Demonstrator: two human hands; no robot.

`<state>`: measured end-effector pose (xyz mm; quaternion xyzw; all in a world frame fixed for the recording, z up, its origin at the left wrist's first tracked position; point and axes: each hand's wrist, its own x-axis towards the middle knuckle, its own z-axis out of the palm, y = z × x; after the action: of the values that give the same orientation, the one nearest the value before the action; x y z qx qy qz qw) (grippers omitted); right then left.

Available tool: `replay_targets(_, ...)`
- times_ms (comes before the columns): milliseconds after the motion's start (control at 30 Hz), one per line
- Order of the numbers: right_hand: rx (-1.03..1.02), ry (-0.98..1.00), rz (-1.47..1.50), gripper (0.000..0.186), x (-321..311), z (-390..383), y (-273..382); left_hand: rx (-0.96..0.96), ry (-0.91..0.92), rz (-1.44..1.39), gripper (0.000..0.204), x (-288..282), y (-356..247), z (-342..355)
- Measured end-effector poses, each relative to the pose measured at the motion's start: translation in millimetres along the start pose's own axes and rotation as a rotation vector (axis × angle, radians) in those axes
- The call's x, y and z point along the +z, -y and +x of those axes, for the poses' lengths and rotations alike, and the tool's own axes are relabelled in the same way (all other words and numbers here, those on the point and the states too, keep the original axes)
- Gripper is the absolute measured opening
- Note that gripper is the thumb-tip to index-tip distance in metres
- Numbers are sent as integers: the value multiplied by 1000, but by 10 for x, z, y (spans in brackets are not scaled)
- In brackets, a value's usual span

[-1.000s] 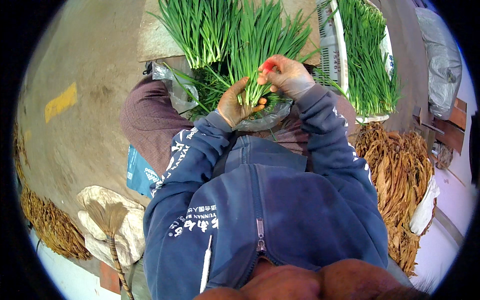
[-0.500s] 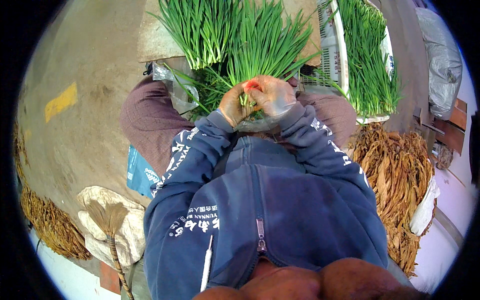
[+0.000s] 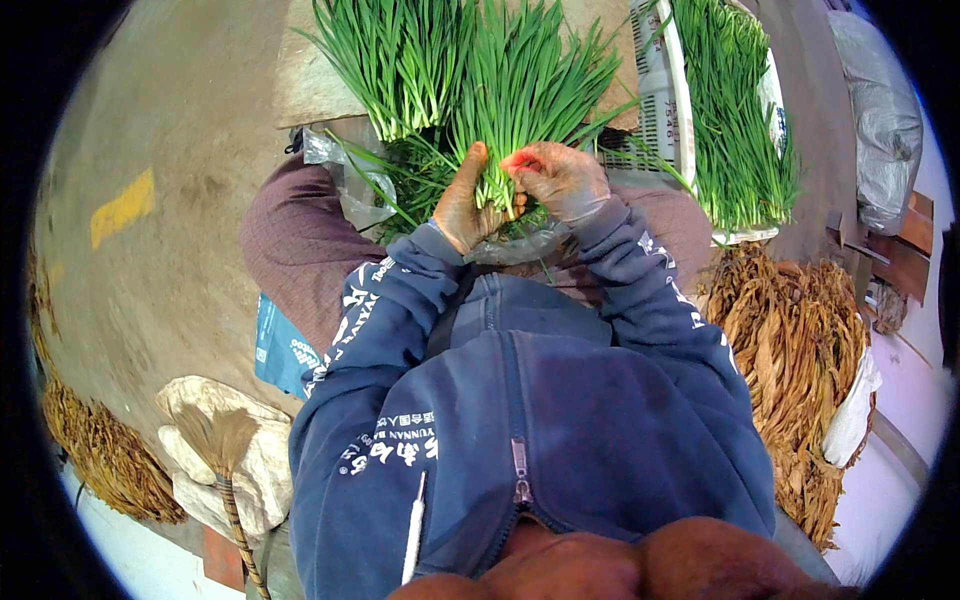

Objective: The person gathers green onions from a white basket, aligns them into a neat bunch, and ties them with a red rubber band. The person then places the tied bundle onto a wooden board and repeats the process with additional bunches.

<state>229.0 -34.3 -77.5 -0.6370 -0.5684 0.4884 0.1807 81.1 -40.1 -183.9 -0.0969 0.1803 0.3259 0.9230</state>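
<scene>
Holding the bunch of long green leaves point(image 3: 525, 90) by its pale stems, the left hand point(image 3: 468, 205) has its grip closed round the lower end, thumb raised along the near left edge. The bunch is in front of the person's body, stem ends toward the jacket point(image 3: 640, 400) and leaf tips fanning away. Just at the right of its stems is the right hand point(image 3: 560, 182), fingers curled in, with a patch of red showing by the fingertips; whether its grip has hold of a stem or is only closed on itself, I cannot tell. Close by on the bunch's left lies a second bundle point(image 3: 395, 70) of the same leaves, and beneath and beyond both is a pale board point(image 3: 305, 85). Nearer the body, left of the bunch, sits a crumpled clear plastic bag point(image 3: 362, 190) with loose greens beside it. To the bunch's right stands a white crate point(image 3: 683, 130) filled with more leaves point(image 3: 735, 130). Well behind it on the right is a heap of dried brown leaves point(image 3: 785, 370); well behind it on the left, a broom point(image 3: 215, 435) rests against a white sack point(image 3: 265, 510).
</scene>
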Motion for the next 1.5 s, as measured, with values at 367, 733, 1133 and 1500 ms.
replay_targets(367, 118, -25, 83, 24, 89, 234, -298, 14, 107, 356, 22, -134, 37, 25)
replay_targets(733, 271, 520, 131, 23, -459, 69, -92, -5, -37, 353, 14, -34, 3, -18)
replay_targets(1133, -126, 10, -1030, 43, 21, 1289, 156, 30, -149, 557, 19, -5, 10, -13)
replay_targets(1500, 39, -198, 111, 31, -822, 834, 377, -12, -136, 498, 20, 32, -34, -43)
